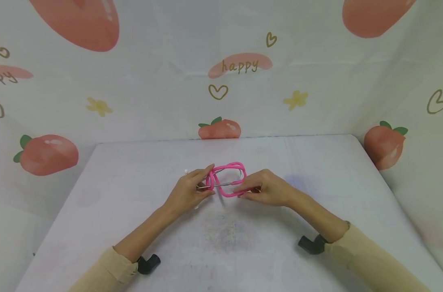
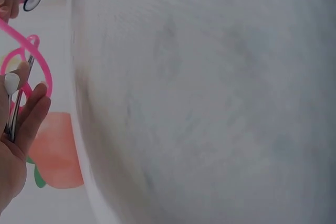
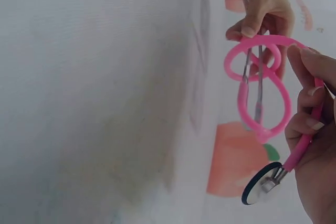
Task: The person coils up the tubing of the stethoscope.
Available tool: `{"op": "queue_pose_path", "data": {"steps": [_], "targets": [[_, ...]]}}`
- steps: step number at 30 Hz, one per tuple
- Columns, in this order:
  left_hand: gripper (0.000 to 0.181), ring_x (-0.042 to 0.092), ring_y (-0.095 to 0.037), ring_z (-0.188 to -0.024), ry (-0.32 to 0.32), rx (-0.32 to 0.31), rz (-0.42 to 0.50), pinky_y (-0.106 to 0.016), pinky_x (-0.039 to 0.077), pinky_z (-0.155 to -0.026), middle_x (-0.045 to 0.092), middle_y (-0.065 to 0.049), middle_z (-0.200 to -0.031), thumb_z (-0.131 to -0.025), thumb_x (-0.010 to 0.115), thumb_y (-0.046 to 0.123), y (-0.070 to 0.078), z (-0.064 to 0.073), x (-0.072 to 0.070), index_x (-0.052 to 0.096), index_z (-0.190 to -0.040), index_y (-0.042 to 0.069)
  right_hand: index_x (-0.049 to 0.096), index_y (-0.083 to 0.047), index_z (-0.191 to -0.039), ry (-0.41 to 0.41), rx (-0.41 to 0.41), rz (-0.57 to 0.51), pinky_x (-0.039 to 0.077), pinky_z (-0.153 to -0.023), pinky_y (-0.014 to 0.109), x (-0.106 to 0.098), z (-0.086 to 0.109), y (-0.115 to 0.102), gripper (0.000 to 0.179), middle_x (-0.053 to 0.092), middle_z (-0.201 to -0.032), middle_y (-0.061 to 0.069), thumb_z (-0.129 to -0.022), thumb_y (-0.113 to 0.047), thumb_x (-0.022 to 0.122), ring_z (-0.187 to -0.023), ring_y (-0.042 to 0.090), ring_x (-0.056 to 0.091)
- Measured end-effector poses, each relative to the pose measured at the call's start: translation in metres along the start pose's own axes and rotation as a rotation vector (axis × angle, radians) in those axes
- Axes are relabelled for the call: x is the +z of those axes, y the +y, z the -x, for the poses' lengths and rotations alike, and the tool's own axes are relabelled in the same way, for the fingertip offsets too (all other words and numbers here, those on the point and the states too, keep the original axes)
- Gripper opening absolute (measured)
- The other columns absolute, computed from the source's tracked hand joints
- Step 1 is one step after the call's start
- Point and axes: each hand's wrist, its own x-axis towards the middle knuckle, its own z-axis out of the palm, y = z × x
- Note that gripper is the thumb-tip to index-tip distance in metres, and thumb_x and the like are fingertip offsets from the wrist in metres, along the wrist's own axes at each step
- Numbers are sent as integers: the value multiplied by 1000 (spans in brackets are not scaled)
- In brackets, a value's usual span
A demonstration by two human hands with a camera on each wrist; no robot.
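Note:
A stethoscope with pink tubing and metal ear tubes is held coiled between both hands over the table. My left hand grips the ear tubes and a loop of the tubing; a white eartip pokes out beside its fingers in the left wrist view. My right hand holds the tubing near its chest-piece end, fingers curled round it in the right wrist view. Below those fingers hangs the round chest piece with a dark rim. In the head view the right hand hides the chest piece.
A white table with faint stains lies under both hands. Behind it hangs a pale cloth printed with peaches, hearts and flowers. Black wrist mounts sit at both cuffs, low over the tabletop.

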Motion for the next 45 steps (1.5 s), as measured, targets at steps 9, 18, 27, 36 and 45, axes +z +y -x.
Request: {"op": "queue_pose_path", "data": {"steps": [9, 18, 27, 36, 45], "targets": [[83, 73, -14, -83, -14, 13, 2, -24, 59, -77, 65, -11, -120, -74, 88, 11, 1, -1, 2, 50, -147, 14, 77, -7, -109, 47, -89, -53, 48, -52, 20, -7, -17, -7, 23, 75, -97, -7, -86, -6, 77, -60, 3, 52], [78, 71, -10, -80, -29, 49, 16, -19, 57, -76, 64, -6, -117, -75, 88, 12, 2, 0, 3, 53, -145, 16, 76, -3, -106, 106, -93, -58, 55, -58, 22, -12, -28, -10, 25, 76, -93, 1, -82, 0, 80, -67, 7, 64], [75, 72, -8, -79, -35, 35, 73, -19, 57, -76, 51, -7, -124, -75, 87, 10, 4, -1, 2, 56, -143, 16, 79, -5, -101, 164, -104, -58, 51, -55, 23, -16, -37, -6, 21, 74, -85, -3, -80, -4, 82, -66, 7, 59], [81, 71, -7, -80, -7, 105, 86, -18, 57, -76, 42, -8, -144, -73, 88, 7, 3, -1, 4, 53, -145, 16, 76, -4, -107, 152, -74, -72, 57, -66, 24, -20, -44, 1, 21, 75, -94, 2, -86, 0, 76, -75, 10, 66], [81, 72, -12, -80, -1, 174, 123, -21, 58, -74, 50, -11, -139, -73, 88, 3, 3, -1, 4, 51, -144, 10, 77, -5, -103, 232, 27, -86, 60, -68, 28, -22, -52, 9, 18, 75, -93, 1, -86, -1, 76, -76, 14, 69]]}}
